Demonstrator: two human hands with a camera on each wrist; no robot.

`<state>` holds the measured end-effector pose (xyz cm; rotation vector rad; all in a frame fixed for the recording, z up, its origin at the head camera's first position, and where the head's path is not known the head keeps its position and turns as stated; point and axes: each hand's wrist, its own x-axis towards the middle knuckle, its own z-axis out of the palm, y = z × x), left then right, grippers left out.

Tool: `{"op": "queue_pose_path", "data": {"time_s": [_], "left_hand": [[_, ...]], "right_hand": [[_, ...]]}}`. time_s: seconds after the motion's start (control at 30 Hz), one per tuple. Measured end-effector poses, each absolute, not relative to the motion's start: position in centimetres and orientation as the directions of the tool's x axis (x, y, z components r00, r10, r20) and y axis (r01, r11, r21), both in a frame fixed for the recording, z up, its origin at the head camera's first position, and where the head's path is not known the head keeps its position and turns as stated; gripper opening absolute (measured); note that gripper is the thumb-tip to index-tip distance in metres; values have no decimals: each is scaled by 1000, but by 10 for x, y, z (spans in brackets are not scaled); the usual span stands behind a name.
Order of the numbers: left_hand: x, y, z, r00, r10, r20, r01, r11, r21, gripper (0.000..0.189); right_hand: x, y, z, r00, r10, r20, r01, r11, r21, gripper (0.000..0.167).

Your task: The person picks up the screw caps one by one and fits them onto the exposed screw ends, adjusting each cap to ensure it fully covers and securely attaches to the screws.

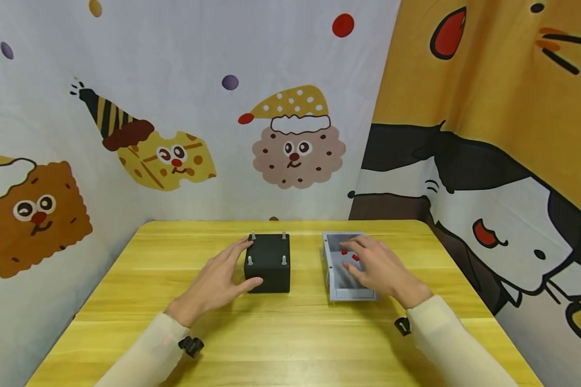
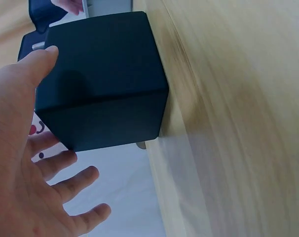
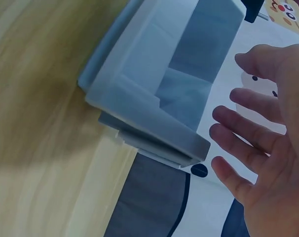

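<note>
A black block-shaped box stands on the table with metal pins, likely screws, upright at the corners of its top. At its left side is my left hand, fingers spread, thumb in front of the box's near face and fingertips by the far left corner. The left wrist view shows the box between thumb and fingers, not gripped. Over the grey tray hovers my right hand, its fingers loosely bent and holding nothing. Small red pieces lie in the tray, beside the fingertips.
Both objects stand on a yellow wood-grain table, a gap between them. Behind the table's far edge hangs a white cartoon-printed curtain; an orange printed one hangs to the right. Each sleeve has a small black device at the wrist.
</note>
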<state>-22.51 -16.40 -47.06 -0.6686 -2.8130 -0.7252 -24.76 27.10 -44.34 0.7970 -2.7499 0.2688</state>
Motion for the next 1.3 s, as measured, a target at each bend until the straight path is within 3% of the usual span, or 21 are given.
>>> {"op": "queue_pose_path", "data": {"time_s": [0.5, 1.07, 1.3], "left_hand": [[-235, -168, -476, -893, 367, 260, 450, 746, 492, 106], [-240, -167, -479, -884, 384, 266, 467, 710, 526, 108], [-239, -167, -478, -894, 378, 239, 446, 708, 547, 111]], "right_hand": [[-273, 256, -442, -805, -554, 213, -579, 812, -75, 41], [-300, 245, -443, -853, -522, 7, -518, 844, -140, 35], [-308, 239, -442, -833, -550, -53, -543, 832, -114, 13]]}}
